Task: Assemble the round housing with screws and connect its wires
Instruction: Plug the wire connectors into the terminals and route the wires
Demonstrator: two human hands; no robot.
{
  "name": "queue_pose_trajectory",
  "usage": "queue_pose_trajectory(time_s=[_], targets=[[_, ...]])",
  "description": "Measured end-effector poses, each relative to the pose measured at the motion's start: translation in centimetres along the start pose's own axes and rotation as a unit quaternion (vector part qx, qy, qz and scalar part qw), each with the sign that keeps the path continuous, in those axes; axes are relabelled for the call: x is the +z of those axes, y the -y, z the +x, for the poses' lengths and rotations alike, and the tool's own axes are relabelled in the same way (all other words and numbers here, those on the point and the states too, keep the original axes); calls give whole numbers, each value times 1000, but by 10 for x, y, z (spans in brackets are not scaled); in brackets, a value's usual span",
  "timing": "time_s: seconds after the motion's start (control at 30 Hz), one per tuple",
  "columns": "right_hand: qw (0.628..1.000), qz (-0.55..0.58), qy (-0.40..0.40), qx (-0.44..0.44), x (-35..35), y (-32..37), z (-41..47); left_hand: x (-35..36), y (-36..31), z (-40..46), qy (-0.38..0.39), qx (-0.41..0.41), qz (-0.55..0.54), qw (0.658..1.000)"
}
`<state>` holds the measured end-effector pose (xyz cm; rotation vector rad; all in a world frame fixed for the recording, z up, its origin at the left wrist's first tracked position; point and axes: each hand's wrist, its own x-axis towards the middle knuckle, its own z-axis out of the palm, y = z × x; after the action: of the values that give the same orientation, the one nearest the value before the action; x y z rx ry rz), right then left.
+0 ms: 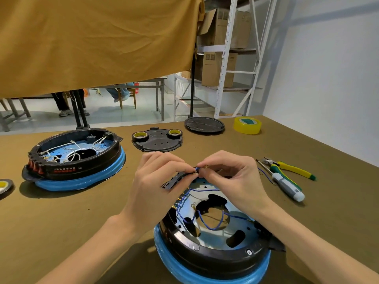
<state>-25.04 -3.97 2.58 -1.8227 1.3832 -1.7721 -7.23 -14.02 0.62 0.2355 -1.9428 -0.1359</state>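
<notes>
Blue wire (pixel 196 169) is pinched at its brass terminal between left hand (pixel 155 181) and right hand (pixel 229 177), directly above round housing (pixel 213 232), whose black rim lies below both wrists.

1. I see a mustard cloth (pixel 92 42) hanging across the back;
2. white metal shelving (pixel 227 58) holds cardboard boxes (pixel 219 68);
3. a pale wall (pixel 328 68) on the right, grey floor (pixel 102 111) beyond.
</notes>
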Motion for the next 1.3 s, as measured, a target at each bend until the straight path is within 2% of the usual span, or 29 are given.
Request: queue_pose_trajectory(time_s=[0.33, 0.53, 0.8, 1.0, 1.13, 1.23, 1.3], targets=[[1000, -20, 2, -9, -1, 0, -3, 0, 1, -1, -7, -23, -13, 1000], [998, -39, 10, -48, 0, 1, -3, 0, 3, 0, -4, -39, -37, 999], [995, -73, 60, -35, -1, -1, -5, -1, 5, 0, 54, -65, -120, 989], [997, -41, 54, 43, -2, -6, -1, -3, 0, 7, 94, -208, -202, 953], [991, 17, 64, 114, -1, -11, 5, -4, 8, 9, 137, -255, -201, 936], [985, -19, 65, 159, -4, -18, 8, -2, 20, 4, 123, -302, -157, 932], [974, -81, 102, 186, -3, -23, 10, 0, 29, -2, 120, -346, -136, 921]])
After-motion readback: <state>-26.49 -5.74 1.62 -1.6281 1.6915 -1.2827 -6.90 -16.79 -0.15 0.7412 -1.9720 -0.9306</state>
